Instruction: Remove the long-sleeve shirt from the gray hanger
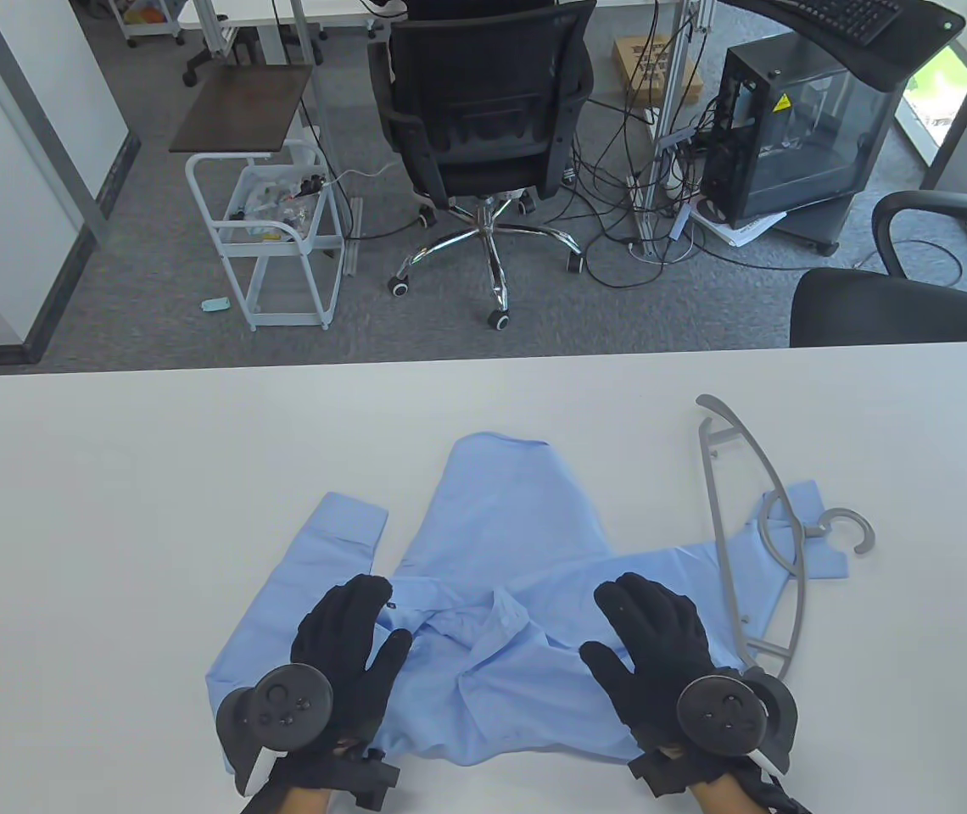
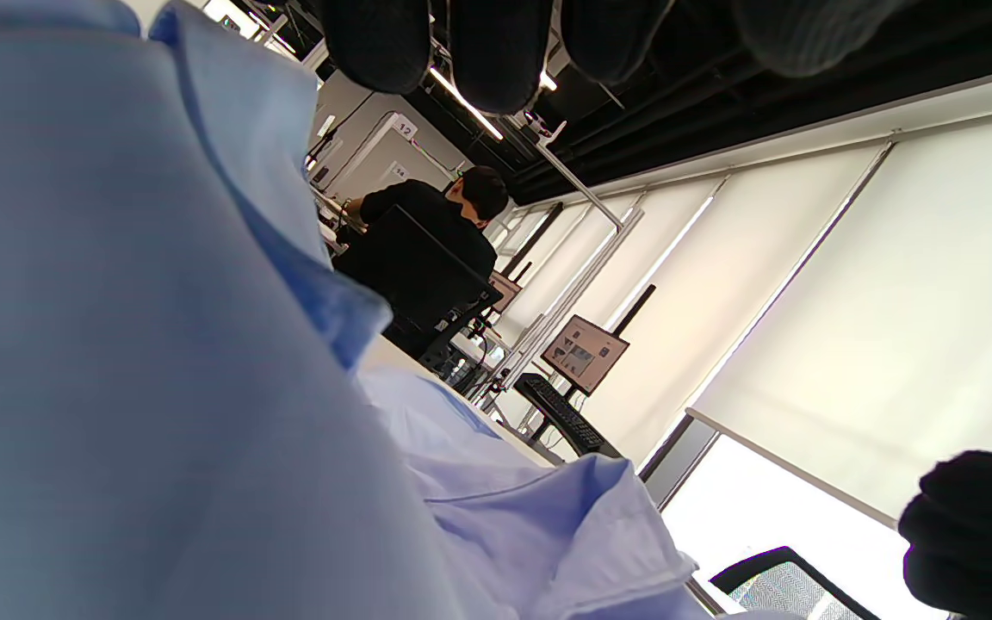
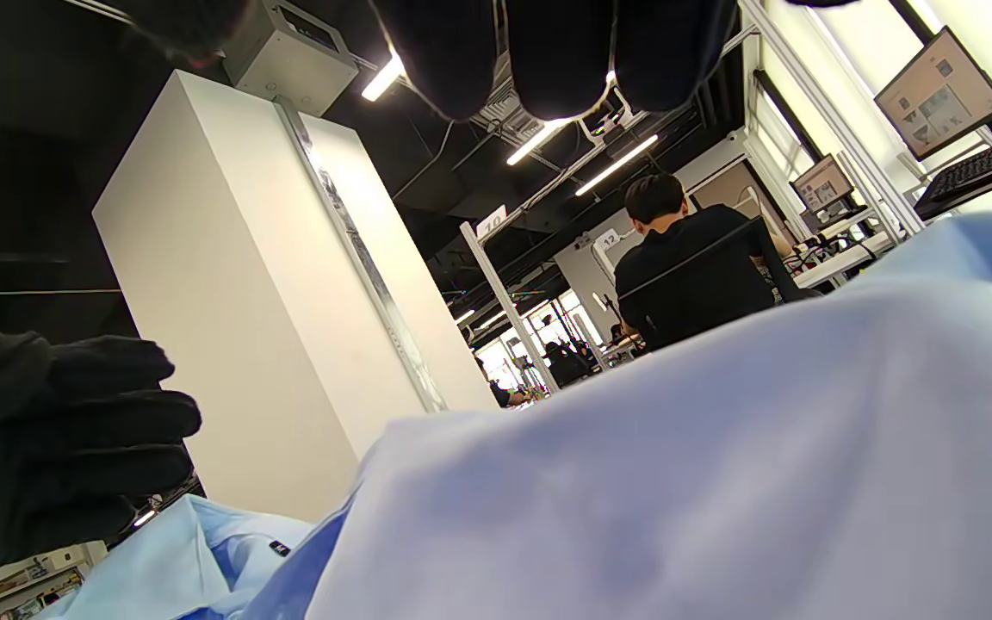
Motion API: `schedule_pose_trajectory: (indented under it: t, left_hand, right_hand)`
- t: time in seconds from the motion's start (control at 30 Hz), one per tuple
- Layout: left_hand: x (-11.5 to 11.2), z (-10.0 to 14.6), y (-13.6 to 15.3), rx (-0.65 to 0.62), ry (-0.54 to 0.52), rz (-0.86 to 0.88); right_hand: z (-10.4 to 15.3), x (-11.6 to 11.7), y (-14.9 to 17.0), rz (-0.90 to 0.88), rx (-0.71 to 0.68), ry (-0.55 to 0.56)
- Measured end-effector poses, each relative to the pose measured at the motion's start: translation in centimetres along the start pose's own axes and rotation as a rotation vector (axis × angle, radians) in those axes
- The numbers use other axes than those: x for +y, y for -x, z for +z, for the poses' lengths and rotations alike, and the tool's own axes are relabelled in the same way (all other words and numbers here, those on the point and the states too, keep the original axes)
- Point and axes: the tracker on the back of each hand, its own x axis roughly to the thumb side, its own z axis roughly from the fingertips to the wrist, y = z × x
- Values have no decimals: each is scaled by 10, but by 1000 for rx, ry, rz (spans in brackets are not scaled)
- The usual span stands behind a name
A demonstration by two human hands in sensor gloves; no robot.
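Table view: a light-blue long-sleeve cotton shirt [image 1: 500,585] lies spread on a white rounded worktop [image 1: 110,509], collar toward the person. The left hand [image 1: 348,653] and right hand [image 1: 662,661], both in black sensor gloves, rest flat on the cloth either side of the collar, fingers [image 1: 619,606] extended and gripping nothing. A gray curved plastic hanger [image 1: 755,543] lies to the right, free of the garment, its hook resting over one sleeve cuff. Beyond the worktop: gray carpet, a black mesh office chair [image 1: 483,110], a white wire trolley [image 1: 267,246] and a black computer tower [image 1: 797,136].

Left wrist view: blue fabric [image 2: 117,387] fills the frame; pale roller blinds [image 2: 883,319] cover the windows.

Right wrist view: a white square pillar [image 3: 246,284], ceiling strip lights and a seated man in black [image 3: 685,267].
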Motion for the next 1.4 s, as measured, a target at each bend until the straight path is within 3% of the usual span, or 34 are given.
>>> schedule_pose_trajectory:
  t: [0.63,1.4]
  left_hand:
    - [-5,4,-20,-149,82,57]
    - [-4,4,-24,-198,106,119]
  right_hand:
    - [1,3,-3,-88,-24,-25]
    - [1,3,-6,-162,-64,-63]
